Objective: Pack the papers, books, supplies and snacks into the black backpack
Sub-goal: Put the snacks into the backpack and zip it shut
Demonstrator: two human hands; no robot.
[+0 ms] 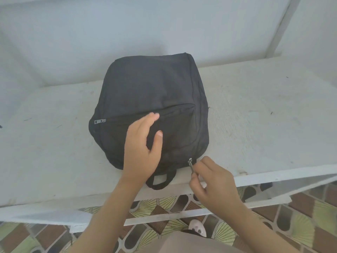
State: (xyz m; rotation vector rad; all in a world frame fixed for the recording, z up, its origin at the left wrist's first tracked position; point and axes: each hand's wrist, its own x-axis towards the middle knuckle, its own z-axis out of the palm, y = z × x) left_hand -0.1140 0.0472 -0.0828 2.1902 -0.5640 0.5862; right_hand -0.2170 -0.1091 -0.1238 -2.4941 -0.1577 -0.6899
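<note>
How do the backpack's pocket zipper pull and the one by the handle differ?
Touch: the pocket zipper pull lies untouched; the handle-side zipper pull is pinched by the right hand. Place: the pocket zipper pull sits on the backpack's front face, the handle-side zipper pull at its near edge. Both are silver metal.

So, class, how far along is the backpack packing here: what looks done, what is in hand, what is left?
Done: the black backpack lies on the white table with no loose items in view, so they may be packed. In hand: the left hand rests on the bag; the right hand pinches the main zip pull at the near corner. Left: running that zip, though which way is unclear.
</note>
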